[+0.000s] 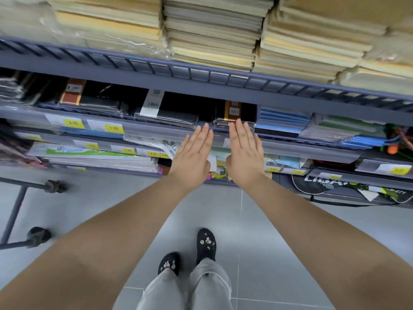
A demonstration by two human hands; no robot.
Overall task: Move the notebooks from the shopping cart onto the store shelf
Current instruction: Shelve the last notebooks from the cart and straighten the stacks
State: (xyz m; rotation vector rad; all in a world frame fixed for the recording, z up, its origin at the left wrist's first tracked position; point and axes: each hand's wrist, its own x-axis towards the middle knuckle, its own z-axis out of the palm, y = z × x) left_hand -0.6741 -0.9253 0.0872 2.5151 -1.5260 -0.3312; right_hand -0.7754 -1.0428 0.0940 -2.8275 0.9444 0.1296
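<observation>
My left hand [194, 158] and my right hand [245, 153] are stretched out flat, palms down, side by side in front of the grey store shelf [156, 130]. Neither holds anything. Their fingertips reach the front rail of the second shelf level, just before a plastic-wrapped dark notebook [233, 113] with an orange spine and a price sticker. More wrapped black notebooks [169, 115] lie to its left. Only the shopping cart's dark frame and wheels [38, 238] show at the lower left; its basket is out of view.
The top shelf holds tall stacks of cream notebooks [212, 34] behind a wire rail. Blue striped notebooks [281, 119] lie right of my hands. Yellow price tags [114, 128] line the shelf edges. My feet in black shoes [205, 245] stand on grey floor tiles.
</observation>
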